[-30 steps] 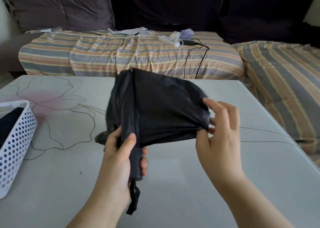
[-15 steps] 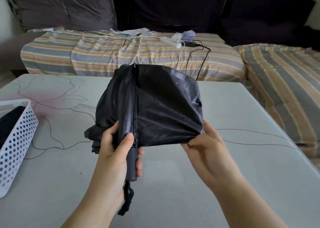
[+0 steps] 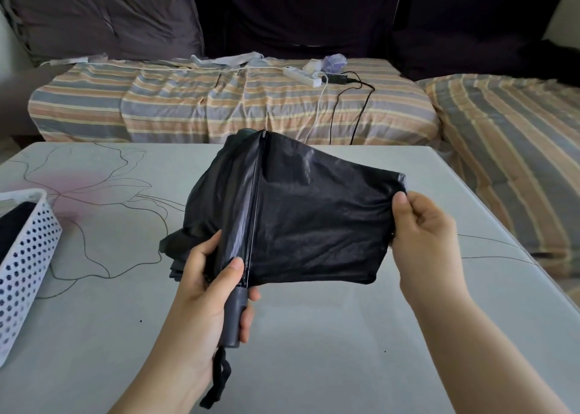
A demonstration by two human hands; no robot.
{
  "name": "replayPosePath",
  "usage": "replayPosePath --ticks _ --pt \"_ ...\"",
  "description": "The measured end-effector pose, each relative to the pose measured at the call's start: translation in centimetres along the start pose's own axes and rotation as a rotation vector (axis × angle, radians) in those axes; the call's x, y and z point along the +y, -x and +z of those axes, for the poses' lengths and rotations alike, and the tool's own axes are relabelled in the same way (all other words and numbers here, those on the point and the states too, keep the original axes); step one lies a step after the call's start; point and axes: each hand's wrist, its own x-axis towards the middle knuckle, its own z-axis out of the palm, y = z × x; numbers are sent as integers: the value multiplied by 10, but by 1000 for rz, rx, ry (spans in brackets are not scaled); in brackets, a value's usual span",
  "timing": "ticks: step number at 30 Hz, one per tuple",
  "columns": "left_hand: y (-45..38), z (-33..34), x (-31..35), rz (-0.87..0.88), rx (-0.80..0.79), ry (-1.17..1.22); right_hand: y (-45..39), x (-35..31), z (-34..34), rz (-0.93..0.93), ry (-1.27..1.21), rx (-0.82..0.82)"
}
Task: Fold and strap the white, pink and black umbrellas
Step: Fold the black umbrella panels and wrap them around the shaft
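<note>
The grey table fills the near view, and above it, held clear of the surface, is the black umbrella, collapsed short but not yet rolled. Its canopy looks thin, slick and floppy, the sort of fabric that slides and springs out of a fold, so I'd judge it wants to be kept under tension as each panel is laid flat. The whole thing seems light; one hand carries it easily.

Its long axis runs from the handle near the person up and away toward the striped sofa, tip pointing away, tilted slightly right, with one rib line showing down the middle. A panel is stretched out sideways to the right like a wing.

The left hand is wrapped round the dark handle and lower canopy, thumb pressed on the fabric beside the rib. That stiff end is the sound place to hold. The right hand is well apart from it, pinching the panel's outer edge and pulling it taut.

Below the handle dangles the wrist strap, hanging loose. At the left edge sits a white perforated basket with something dark inside; I can't tell what.
</note>
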Motion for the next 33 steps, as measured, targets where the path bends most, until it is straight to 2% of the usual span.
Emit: replayPosePath --ticks 2,3,4,6,8,9,10,13,15,17,20,22,24,26,28,31,33 --pt "1 2 0 3 0 4 1 -1 -1 12 -38 56" --pt "0 2 0 3 1 8 1 -2 -1 55 -139 47" --pt "0 3 0 2 0 11 2 -4 -1 140 -278 -22" --pt "0 3 1 5 0 14 7 -8 2 411 -494 -276" --pt "-1 2 2 17 1 11 16 -7 6 577 -476 -492" --pt "-1 2 2 24 4 8 21 -4 8 596 -411 -531" --pt "-1 2 2 32 12 8 23 0 11 567 -323 -523" --pt "-2 2 1 48 53 22 24 2 13 346 -58 -355" --pt "-4 2 0 42 71 39 24 1 14 228 15 -288" --pt "-5 1 -2 37 75 44 28 -2 15 222 -48 -296" --pt "-7 -2 -2 29 77 59 38 -5 19 441 -293 -492" --pt "-8 -3 -1 32 75 61 49 -3 28 517 -325 -593" --pt "-7 -2 0 30 72 63 60 -1 41 526 -320 -541" --pt "-6 -1 -1 15 72 69 65 4 48 538 -344 -402" --pt "-6 -1 -3 5 92 69 68 2 50 471 -335 -317" --pt "-2 3 -3 -7 86 47 75 -7 49 375 -493 -359" --pt "0 7 -4 -18 57 49 78 -13 53 340 -501 -494"
